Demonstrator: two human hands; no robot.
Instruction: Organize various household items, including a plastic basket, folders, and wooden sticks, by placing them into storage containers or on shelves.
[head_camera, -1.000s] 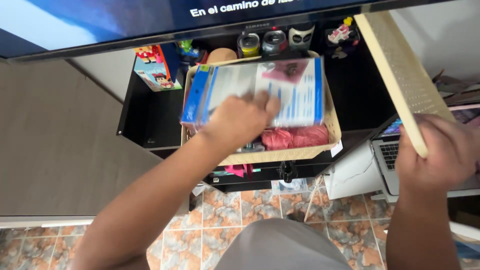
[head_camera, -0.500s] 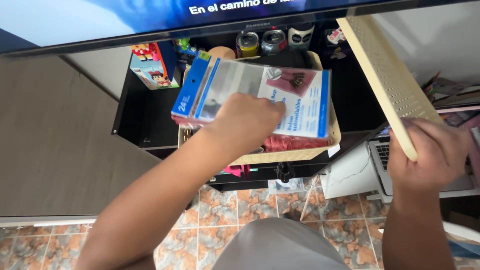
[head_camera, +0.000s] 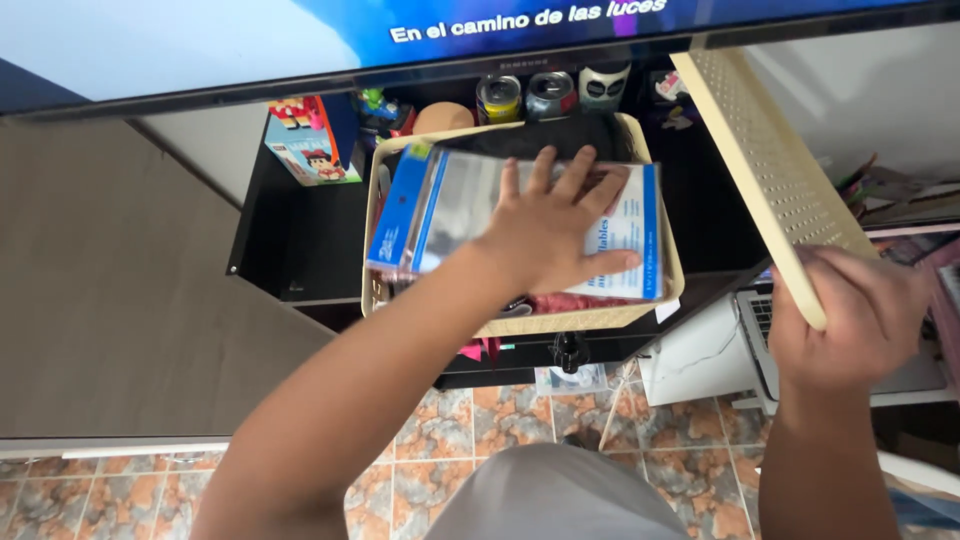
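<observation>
A wide flat screen (head_camera: 200, 45) spans the top of the frame, above a black shelf unit (head_camera: 300, 250) at the centre; mottled orange and grey floor tiles (head_camera: 480, 420) fill the bottom. At the upper right, the right hand (head_camera: 850, 320) is closed around the lower end of a cream perforated lid (head_camera: 765, 165), a flat rigid board held tilted. In the centre a cream woven basket (head_camera: 660, 300) sits on the shelf, pink yarn (head_camera: 560, 300) showing inside. On top of it lies a clear plastic bag pack (head_camera: 440, 205) with blue edges; the left hand (head_camera: 550, 230) lies flat on it, fingers spread open, gripping nothing. Behind stand three cans (head_camera: 548, 92) and a colourful toy box (head_camera: 305, 135).
</observation>
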